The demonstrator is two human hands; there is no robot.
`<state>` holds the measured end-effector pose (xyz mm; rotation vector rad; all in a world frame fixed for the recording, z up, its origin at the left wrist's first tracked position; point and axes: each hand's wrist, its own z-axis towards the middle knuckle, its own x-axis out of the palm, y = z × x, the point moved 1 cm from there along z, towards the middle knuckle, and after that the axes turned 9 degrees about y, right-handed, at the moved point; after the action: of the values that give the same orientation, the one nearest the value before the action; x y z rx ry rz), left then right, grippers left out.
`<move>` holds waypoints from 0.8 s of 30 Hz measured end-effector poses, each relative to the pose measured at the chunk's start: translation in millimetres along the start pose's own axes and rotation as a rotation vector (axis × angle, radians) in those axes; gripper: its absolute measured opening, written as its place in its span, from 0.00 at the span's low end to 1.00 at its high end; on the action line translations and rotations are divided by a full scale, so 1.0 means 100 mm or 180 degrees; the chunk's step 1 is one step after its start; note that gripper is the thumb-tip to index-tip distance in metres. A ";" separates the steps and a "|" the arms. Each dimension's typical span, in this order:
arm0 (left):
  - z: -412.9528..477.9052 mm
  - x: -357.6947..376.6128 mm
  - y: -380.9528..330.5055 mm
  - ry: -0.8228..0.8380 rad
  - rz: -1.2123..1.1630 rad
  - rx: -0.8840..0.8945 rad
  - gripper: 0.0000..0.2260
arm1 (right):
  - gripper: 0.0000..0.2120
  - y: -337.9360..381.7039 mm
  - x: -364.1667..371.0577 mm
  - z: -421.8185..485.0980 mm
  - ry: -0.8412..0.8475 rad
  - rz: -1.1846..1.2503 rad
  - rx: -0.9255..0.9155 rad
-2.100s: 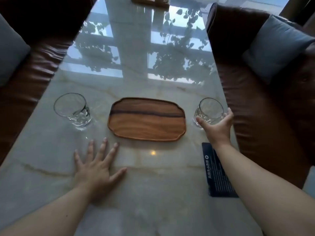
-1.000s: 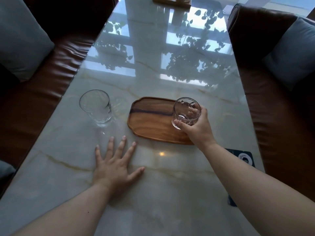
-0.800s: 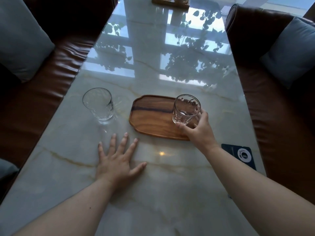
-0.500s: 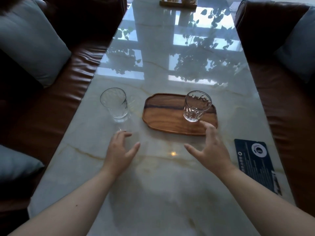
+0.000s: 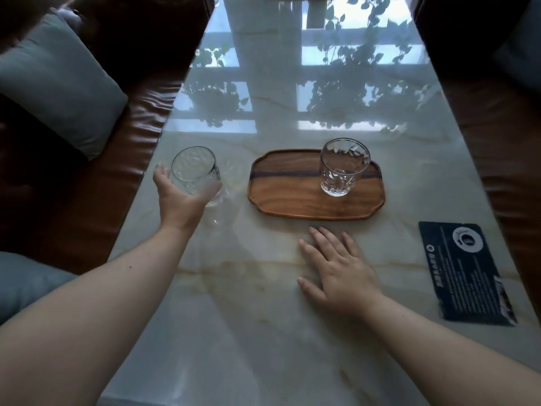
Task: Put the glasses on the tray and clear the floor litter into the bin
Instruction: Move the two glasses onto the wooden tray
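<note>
Your left hand point(image 5: 178, 197) cups a clear faceted glass point(image 5: 195, 174), tilted, just left of the tray point(image 5: 292, 200), while a second ribbed tumbler point(image 5: 342, 168) stands upright on that scalloped wooden tray and your right hand point(image 5: 339, 271) lies flat, fingers spread, on the glossy marble table point(image 5: 263, 332).

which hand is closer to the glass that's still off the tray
Left. The left hand is wrapped around the glass; the right hand lies flat on the table, near the tray.
</note>
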<state>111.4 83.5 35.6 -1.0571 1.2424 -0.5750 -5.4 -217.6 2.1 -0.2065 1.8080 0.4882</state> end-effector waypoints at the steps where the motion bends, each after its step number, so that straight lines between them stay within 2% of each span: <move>1: 0.03 0.03 -0.01 -0.0048 -0.0053 -0.0011 0.53 | 0.35 0.00 0.00 0.00 0.0015 -0.0006 0.0003; 5: 0.13 0.10 -0.08 -0.0167 0.0060 0.0041 0.44 | 0.36 -0.01 0.01 0.01 -0.0007 0.0020 0.0038; 8: 0.12 0.10 -0.20 -0.0184 -0.0090 0.0116 0.42 | 0.36 -0.01 0.01 0.02 0.0001 0.0048 0.0014; 13: -0.13 0.27 -0.53 0.0425 -0.0454 0.0594 0.40 | 0.36 0.00 0.01 0.01 -0.0012 0.0080 0.0027; 17: -0.28 0.55 -0.77 0.0967 -0.0347 0.0803 0.40 | 0.35 -0.01 0.01 0.01 -0.0022 0.0103 0.0018; 20: -0.31 0.73 -0.86 0.1138 -0.0160 0.0958 0.40 | 0.35 -0.01 0.01 0.02 -0.0035 0.0140 -0.0009; 24: -0.26 0.90 -0.87 0.1102 -0.0039 0.0990 0.39 | 0.36 -0.02 0.02 0.02 -0.0049 0.0152 -0.0018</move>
<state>127.6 -38.9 70.3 -0.7220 1.3897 -0.9570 -3.5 -218.1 -0.6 -0.1632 1.8000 0.5273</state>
